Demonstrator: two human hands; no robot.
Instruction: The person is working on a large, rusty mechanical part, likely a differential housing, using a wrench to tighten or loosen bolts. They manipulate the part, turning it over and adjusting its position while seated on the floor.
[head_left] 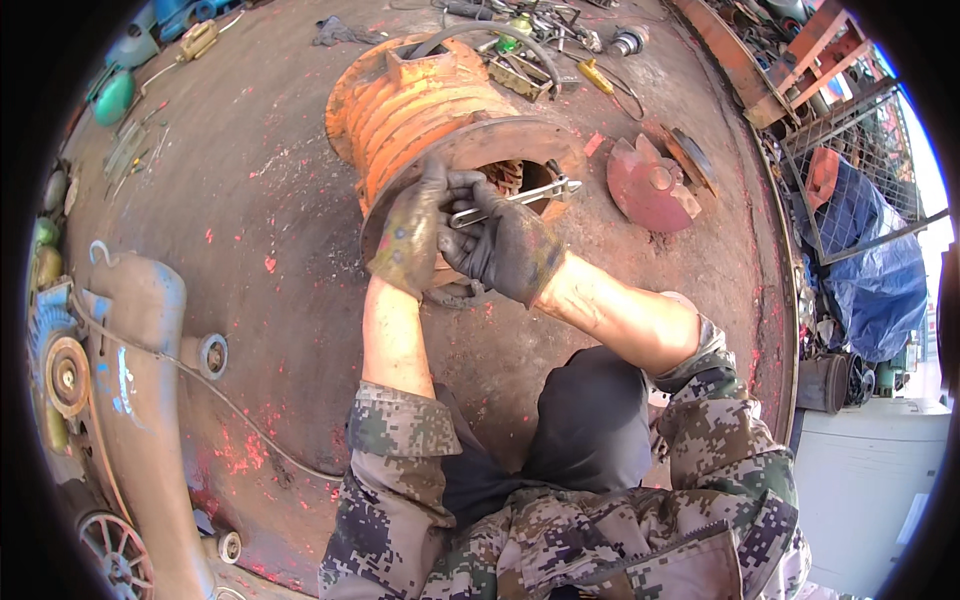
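Note:
An orange ribbed metal housing [405, 120] lies on its side before me, its round flanged end toward me with a dark opening showing inner parts. My right hand [510, 250], in a dark dirty glove, grips a long silver metal tool [545, 192] lying slanted across that opening. My left hand [410, 230], in a stained glove, is at the flange's front with bent fingers against the right hand's; what it holds there is hidden. Right of the housing lie a red metal disc [650, 190] with a notched edge and a dark round plate [690, 155].
A grey-blue pipe [145, 350], cable [260, 435] and wheels [68, 375] lie at my left. Mixed tools [515, 70] lie beyond the housing. A rusty rail [735, 70], wire cage [850, 170], blue tarp [875, 290] and pale cabinet [860, 480] line the right.

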